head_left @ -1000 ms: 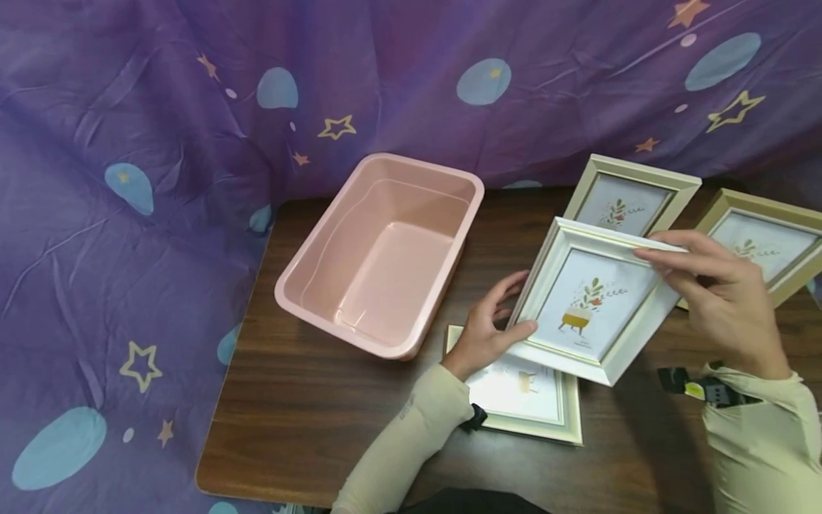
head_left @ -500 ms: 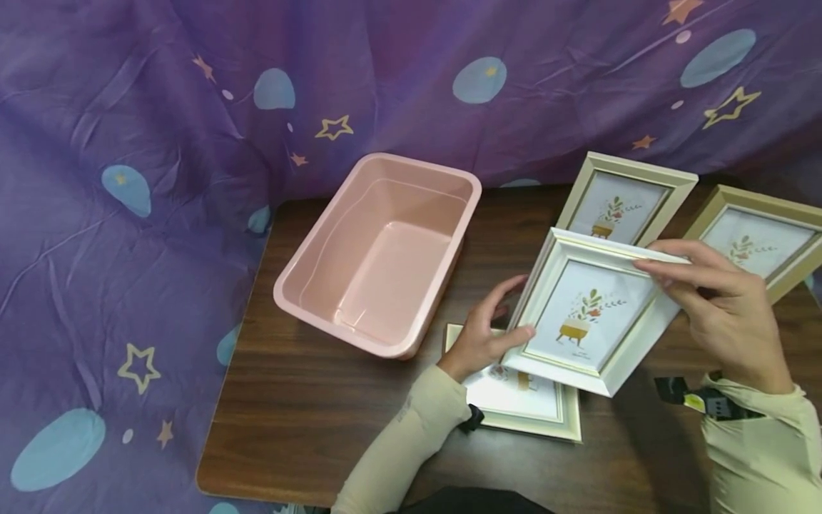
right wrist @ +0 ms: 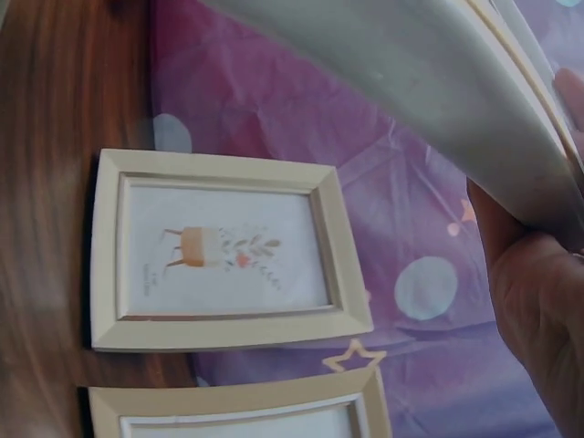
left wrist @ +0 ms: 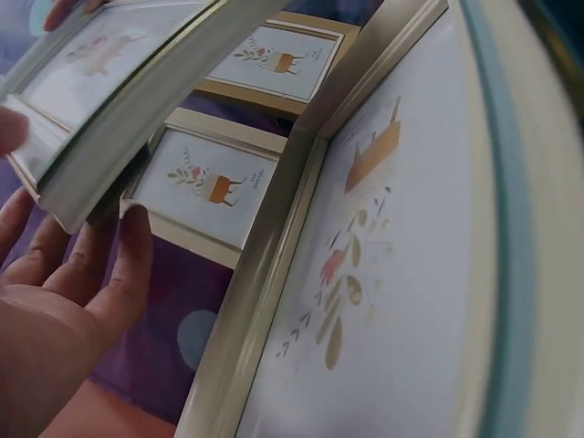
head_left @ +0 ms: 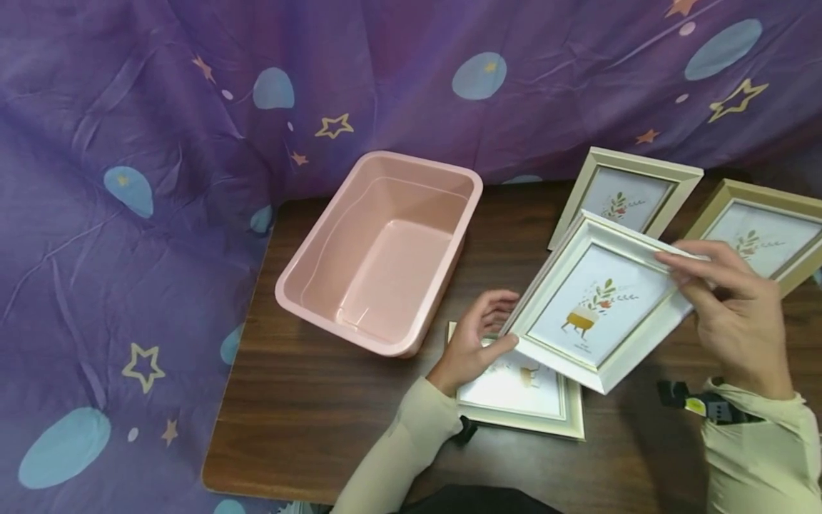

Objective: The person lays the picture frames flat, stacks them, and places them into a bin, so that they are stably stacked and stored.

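A white picture frame with a potted-plant print is held tilted above the table. My right hand pinches its upper right edge, thumb behind and fingers in front. At its lower left corner, my left hand has the thumb by the front and the fingers at the back; the left wrist view shows those fingers under the frame. Beneath my left hand lies a cream picture frame, partly covered, glare on its glass. Another cream frame sits behind the held one, overlapped by it.
A deep pink plastic basin stands left of the frames, with nothing in it. At the far right is a tan picture frame, partly behind my right hand. All rest on a brown wooden table against a purple star-print cloth.
The held white frame has tipped and shifted slightly to the right, with my right hand. My left hand has slid a little left and down, its thumb now nearer the frame's outer edge.
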`<state>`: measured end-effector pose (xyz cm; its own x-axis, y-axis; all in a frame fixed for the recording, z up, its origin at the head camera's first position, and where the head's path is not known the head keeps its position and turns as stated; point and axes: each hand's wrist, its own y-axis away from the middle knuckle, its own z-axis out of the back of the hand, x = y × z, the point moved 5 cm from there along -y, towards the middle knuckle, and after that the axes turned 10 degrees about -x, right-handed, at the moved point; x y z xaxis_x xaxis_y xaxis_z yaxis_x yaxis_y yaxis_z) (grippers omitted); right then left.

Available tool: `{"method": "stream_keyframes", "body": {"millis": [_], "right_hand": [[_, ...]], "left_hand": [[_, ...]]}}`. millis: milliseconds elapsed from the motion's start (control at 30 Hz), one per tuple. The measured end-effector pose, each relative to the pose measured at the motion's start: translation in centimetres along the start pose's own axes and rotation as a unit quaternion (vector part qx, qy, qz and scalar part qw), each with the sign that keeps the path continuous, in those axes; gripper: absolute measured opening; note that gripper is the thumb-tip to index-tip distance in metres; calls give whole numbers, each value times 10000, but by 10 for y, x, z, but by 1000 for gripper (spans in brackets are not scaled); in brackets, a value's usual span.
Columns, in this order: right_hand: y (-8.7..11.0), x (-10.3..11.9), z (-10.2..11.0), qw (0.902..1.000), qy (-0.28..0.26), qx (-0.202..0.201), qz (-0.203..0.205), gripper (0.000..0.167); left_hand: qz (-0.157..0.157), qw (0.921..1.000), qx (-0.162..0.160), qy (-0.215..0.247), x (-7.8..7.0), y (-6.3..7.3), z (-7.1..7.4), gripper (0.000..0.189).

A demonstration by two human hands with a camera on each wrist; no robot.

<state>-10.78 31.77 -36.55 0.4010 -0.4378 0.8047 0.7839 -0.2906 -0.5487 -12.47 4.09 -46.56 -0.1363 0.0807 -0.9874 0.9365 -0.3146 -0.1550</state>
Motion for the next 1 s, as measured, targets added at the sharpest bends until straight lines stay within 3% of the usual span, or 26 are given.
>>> {"method": "stream_keyframes", "body": {"millis": [300, 500, 733, 867, 1000], "right_hand": [[18, -20, 0, 9983, 105, -454, -355, 29], [32, -29, -2, 9918, 604, -566, -975, 30], [55, -37, -3, 9883, 799, -258, -1271, 32], [72, -40, -3, 9844, 1027, -42, -1426, 33], [87, -43, 1, 9795, 1301, 86, -1533, 34]], "left_hand": [[-114, 9995, -297, 23, -1, 13, 10, 39], [-115, 9987, -447, 230, -2, 16, 16, 36], [-519, 9949, -798, 333, -4, 17, 28, 21], [-504, 9926, -1033, 405, 0, 17, 35, 18], [-420, 9931, -997, 443, 3, 17, 36, 22]]}}
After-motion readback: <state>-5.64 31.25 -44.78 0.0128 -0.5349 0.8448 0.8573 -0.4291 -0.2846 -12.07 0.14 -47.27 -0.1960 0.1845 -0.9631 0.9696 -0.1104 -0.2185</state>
